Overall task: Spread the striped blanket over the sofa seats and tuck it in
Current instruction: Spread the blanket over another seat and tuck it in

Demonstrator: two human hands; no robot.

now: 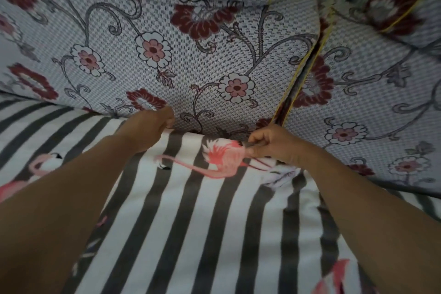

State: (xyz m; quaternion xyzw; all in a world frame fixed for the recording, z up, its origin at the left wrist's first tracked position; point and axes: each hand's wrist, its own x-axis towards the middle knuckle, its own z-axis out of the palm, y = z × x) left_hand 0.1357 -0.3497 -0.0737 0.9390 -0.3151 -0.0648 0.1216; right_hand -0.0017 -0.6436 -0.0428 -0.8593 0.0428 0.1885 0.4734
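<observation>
Floral back cushions (191, 55) loom ahead; the striped blanket (191, 222) already covers the seat. Left hand (148, 129) pushes its edge into the crease, right hand (274, 145) pinches the bunched edge — tucking underway, unfinished.

Both bare forearms stretched forward, converging slightly. Left hand (149, 126) curled into a loose fist, knuckles up, fingertips tucked out of sight beneath. Right hand (272, 143) bent inward at the wrist, thumb and fingers pinched together, fingertips pointing left.
</observation>
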